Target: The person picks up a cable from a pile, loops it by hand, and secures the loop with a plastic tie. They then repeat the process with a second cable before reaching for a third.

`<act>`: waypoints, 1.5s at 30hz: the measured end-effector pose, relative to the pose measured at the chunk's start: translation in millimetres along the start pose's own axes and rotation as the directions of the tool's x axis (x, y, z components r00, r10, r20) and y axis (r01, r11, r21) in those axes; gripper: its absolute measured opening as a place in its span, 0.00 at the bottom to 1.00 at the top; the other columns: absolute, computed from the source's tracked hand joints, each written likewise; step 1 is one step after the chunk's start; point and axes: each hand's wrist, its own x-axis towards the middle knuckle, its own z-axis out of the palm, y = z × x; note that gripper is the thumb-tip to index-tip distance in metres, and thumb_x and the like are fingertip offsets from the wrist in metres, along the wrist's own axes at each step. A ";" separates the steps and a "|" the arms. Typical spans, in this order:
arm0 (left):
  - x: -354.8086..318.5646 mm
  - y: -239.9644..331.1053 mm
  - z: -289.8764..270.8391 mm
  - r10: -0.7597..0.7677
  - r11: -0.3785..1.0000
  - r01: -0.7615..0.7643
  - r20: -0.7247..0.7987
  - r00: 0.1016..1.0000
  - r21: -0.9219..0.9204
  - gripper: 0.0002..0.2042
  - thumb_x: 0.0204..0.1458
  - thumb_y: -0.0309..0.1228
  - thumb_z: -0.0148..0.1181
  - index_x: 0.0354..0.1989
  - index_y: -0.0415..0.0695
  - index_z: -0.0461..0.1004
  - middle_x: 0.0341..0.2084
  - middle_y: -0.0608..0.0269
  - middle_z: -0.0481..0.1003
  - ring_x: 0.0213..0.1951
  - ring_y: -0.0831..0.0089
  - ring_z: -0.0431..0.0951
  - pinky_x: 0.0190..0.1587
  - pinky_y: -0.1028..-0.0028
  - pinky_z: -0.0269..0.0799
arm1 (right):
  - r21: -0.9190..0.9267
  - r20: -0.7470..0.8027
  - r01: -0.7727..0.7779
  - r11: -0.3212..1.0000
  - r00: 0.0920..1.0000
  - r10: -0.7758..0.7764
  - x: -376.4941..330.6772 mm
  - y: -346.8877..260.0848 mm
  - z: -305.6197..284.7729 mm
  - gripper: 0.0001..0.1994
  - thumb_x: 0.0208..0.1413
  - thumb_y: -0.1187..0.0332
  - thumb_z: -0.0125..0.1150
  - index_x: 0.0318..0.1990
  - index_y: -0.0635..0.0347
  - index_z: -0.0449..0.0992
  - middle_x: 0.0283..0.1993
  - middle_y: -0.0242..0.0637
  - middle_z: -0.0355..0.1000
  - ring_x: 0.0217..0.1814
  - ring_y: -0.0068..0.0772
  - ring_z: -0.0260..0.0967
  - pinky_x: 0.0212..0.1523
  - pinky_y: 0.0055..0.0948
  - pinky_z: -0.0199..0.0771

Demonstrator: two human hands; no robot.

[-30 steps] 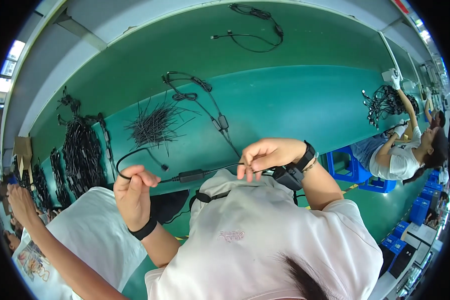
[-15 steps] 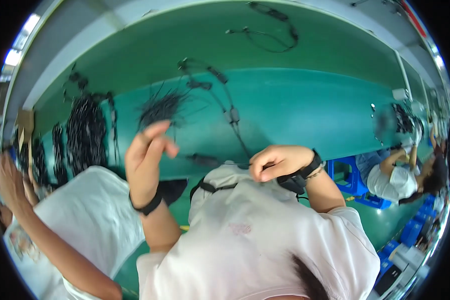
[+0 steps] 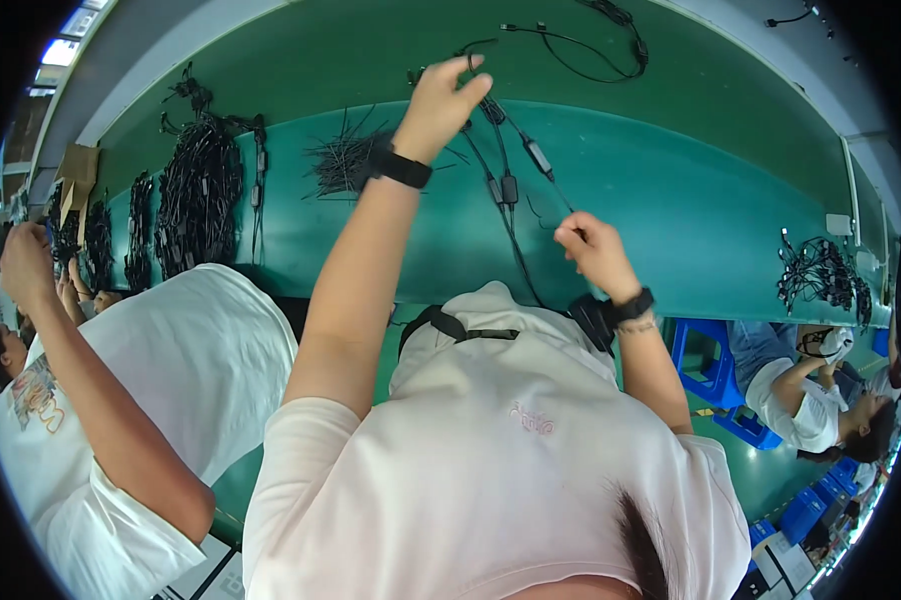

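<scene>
1. The left hand [image 3: 439,100] reaches far out over the green table [image 3: 691,200], toward 12 o'clock from the person's chest. Its fingers are closed in a pinch on the far end of a black cable [image 3: 509,190]; a black wristband sits just below the hand.
2. The right hand [image 3: 593,250] is nearer the body, at about 4 o'clock from the left hand. Its fingers are curled together and grip the same cable.
3. The cable runs between the two hands and carries several small black blocks along its length. From the right hand it drops toward the table's near edge.
4. A loose bunch of thin black ties [image 3: 346,158] lies on the table just at 8 o'clock of the left hand.
5. A thick heap of black cables [image 3: 199,195] lies farther off at 9 o'clock.
6. Another looped cable [image 3: 601,45] lies on the far strip of table, at 2 o'clock of the left hand.
7. A smaller tangle of cables [image 3: 821,272] lies at 3 o'clock, well apart from the right hand.
8. A neighbour in a white shirt [image 3: 171,370] stands at 9 o'clock, one arm raised.
</scene>
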 end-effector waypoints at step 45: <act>-62.1 -157.3 -175.1 -0.408 0.506 -0.090 0.330 0.851 0.858 0.63 0.10 0.35 0.76 0.63 0.57 0.40 0.61 0.51 0.43 0.62 0.47 0.39 0.59 0.46 0.39 | -0.580 -0.789 -0.481 0.658 0.533 -0.306 -69.5 270.6 -149.3 0.08 0.47 0.68 0.56 0.30 0.65 0.74 0.42 0.55 0.63 0.41 0.54 0.62 0.44 0.42 0.63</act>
